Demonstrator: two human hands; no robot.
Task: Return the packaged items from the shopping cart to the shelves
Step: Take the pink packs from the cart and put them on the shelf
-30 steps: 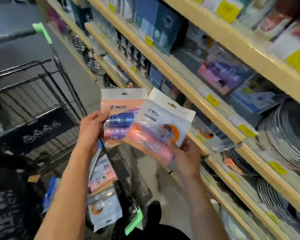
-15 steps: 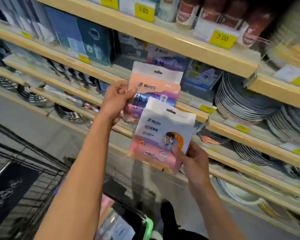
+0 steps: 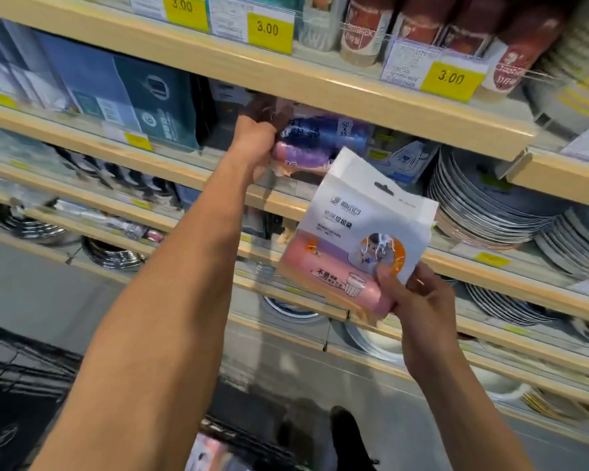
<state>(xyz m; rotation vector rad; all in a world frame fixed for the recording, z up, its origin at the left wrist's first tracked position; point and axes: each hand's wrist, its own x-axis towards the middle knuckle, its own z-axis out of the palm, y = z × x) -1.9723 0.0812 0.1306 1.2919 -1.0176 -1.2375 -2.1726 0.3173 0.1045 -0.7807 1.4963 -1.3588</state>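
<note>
My left hand grips a packet of blue and purple rolls and holds it inside the second shelf, under the upper shelf board. The packet's top edge is hidden by that board. My right hand pinches the lower right corner of a white and pink packet, held upright in front of the shelves, lower and to the right of the first one. The shopping cart shows at the bottom left, with more packets at the bottom edge.
Blue boxes stand left of my left hand on the same shelf. Stacks of plates fill the shelves on the right. Yellow price tags line the shelf edges. Metal pans sit on a lower shelf at left. My foot is on the floor.
My left hand has pushed its packet up and forward into the second shelf. My right hand has kept its white and pink packet in front of the shelves. The view has tilted up.
</note>
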